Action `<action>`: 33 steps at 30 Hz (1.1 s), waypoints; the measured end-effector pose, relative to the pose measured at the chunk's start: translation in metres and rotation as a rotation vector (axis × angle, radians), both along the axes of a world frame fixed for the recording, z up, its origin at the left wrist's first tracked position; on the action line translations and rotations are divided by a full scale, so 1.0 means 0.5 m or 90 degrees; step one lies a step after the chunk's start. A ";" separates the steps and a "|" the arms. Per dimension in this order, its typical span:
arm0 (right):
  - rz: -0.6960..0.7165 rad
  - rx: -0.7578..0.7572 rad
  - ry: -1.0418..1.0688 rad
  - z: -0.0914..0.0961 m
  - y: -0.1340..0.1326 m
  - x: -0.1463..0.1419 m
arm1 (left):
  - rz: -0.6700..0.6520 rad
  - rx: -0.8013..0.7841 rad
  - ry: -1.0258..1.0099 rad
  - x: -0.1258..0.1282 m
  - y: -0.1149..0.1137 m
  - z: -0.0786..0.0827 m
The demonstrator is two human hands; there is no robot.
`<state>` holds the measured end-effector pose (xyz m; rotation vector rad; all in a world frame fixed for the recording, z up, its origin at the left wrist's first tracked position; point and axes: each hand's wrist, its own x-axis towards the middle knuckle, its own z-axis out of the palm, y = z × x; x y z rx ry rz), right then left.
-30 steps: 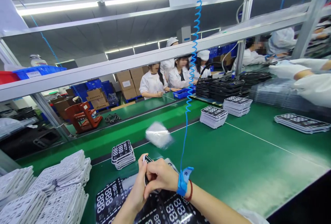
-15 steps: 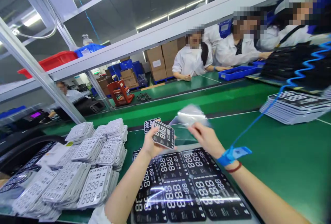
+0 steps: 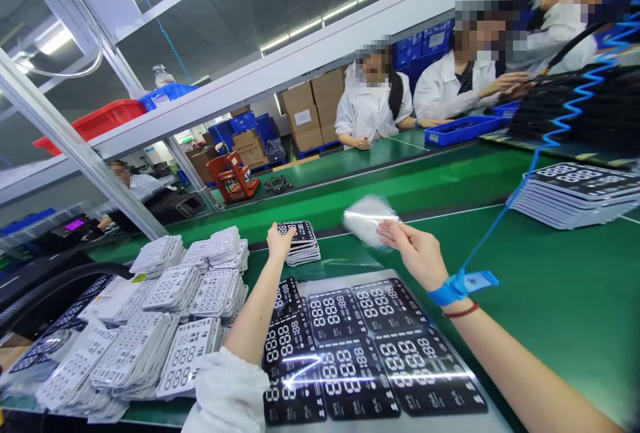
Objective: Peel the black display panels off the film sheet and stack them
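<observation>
My left hand point(image 3: 281, 241) grips the edge of a black printed panel point(image 3: 301, 230) with white digit shapes, on top of a small stack of panels point(image 3: 303, 256). My right hand point(image 3: 414, 253), a blue wrist strap point(image 3: 463, 286) around its wrist, has its fingers stretched out at the edge of a crumpled heap of clear film point(image 3: 369, 218). No panel is in that hand. Below both hands lies a sheet of black digit panels point(image 3: 345, 370) under glossy film, with a pale border.
Stacks of white digit panels point(image 3: 193, 353) crowd the left side. At the right stands a tall stack of black-faced panels point(image 3: 575, 196), with a coiled blue cord point(image 3: 565, 123) in front. Co-workers in white coats point(image 3: 373, 110) sit across the green bench point(image 3: 560, 286).
My left hand has carried the panel forward and left onto the small stack. My right hand's fingers have straightened beside the film heap. The clear film that hung between my hands is gone.
</observation>
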<state>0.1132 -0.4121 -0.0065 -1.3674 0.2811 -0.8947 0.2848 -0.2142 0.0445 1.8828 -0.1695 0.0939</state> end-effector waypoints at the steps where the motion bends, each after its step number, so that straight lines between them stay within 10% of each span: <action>1: 0.005 0.010 -0.001 0.000 0.000 0.000 | 0.005 0.033 -0.007 -0.001 0.002 -0.004; 11: -0.021 0.167 -0.046 -0.023 -0.025 0.013 | -0.037 0.141 -0.080 -0.133 0.035 0.028; 16: -0.249 -0.304 0.070 -0.018 -0.059 0.043 | -0.235 0.148 -0.097 -0.289 0.150 0.017; 20: -0.119 -0.720 0.251 -0.020 -0.082 0.094 | -0.298 0.222 0.000 -0.309 0.245 -0.004; 25: 0.008 -0.790 0.269 -0.026 -0.011 0.119 | -0.392 0.279 0.051 -0.296 0.290 -0.026; 33: 0.237 -0.886 0.147 -0.072 0.204 0.059 | -0.419 0.326 -0.030 -0.330 0.230 -0.041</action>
